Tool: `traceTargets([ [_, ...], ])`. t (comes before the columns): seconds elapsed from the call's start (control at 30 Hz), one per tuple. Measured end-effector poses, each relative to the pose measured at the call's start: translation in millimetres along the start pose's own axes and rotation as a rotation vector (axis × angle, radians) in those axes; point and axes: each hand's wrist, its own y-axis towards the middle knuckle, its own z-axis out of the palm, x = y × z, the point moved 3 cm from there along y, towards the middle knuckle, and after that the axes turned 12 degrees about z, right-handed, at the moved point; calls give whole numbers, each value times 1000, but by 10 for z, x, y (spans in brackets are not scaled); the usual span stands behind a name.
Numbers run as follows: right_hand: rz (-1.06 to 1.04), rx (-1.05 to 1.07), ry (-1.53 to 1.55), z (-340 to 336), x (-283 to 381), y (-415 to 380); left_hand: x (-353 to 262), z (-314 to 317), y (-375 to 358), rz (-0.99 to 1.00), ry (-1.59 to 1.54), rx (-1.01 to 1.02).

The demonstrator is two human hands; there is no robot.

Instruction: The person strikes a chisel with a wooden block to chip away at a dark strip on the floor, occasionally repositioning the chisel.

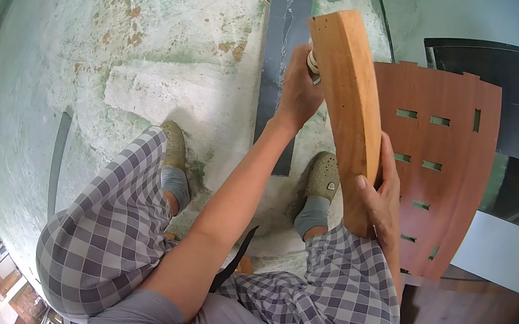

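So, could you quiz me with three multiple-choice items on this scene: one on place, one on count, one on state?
1. Where does the right hand grip the curved board?
A. top end
B. lower end
C. not at all

2. How many shoes show on the floor?
A. one
B. two
C. four

3. How does the curved board stand?
A. flat on the floor
B. held up, tilted
C. snapped in half

Answers: 1 B, fingers wrap its lower end above the knee. 2 B, left shoe and right shoe. 3 B, the right hand holds it up while the left hand works at its upper part.
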Motion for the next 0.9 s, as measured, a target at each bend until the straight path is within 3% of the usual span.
traceTargets([
  [0.07, -11, 4, 17, -21, 29, -5, 49, 30, -7, 2, -28, 22],
  [0.13, -74, -18, -14, -51, 49, 5, 42, 53, 0, 135, 55, 9],
  [0.27, -26, 16, 15, 32, 0, 71, 69, 81, -31, 65, 100, 86],
  [0.33, -30, 18, -25, 56, -53, 72, 150, 73, -36, 160, 73, 51],
  [0.47, -13, 34, -39, 83, -91, 86, 247, 19, -25, 163, 98, 15],
  [0.57, 8, 34, -41, 51, -76, 93, 169, -17, 58, 68, 74, 1],
  [0.63, -11, 43, 56, 5, 24, 77, 79, -24, 107, -137, -54, -70],
  [0.77, -71, -27, 112, -88, 34, 89, 184, 85, 64, -148, -143, -55],
  [0.9, -52, 4, 107, -15, 51, 118, 143, 121, 44, -15, 6, 16],
])
